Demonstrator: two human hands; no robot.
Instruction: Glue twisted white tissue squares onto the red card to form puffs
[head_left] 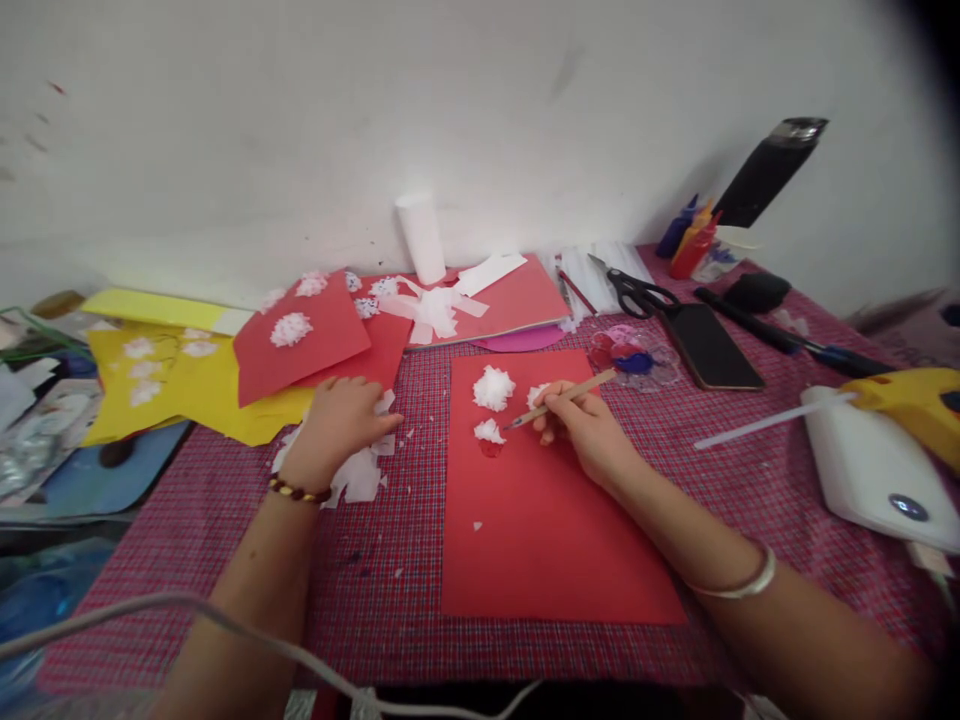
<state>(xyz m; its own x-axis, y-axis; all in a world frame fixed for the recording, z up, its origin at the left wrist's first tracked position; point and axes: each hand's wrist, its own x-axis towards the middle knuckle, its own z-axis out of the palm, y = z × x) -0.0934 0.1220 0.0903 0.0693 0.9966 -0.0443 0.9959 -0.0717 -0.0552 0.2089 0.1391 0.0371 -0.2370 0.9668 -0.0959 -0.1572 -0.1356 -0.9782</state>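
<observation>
My right hand (581,420) holds a thin wooden paintbrush (559,399), its tip touching the red paper sheet (540,510) beside a small white tissue flower (489,431). A larger white tissue flower (493,386) sits just above it on the same sheet. My left hand (339,418) rests, fingers curled, on a pile of white tissue scraps (360,470) lying to the left of the sheet on the checked cloth.
A paint palette (634,357), scissors (637,292) and a phone (709,345) lie behind the sheet. Red (315,335) and yellow (150,385) papers with tissue flowers lie at the left. A glue gun (911,400) and white box (874,465) sit at the right. Bottles (690,240) stand by the wall.
</observation>
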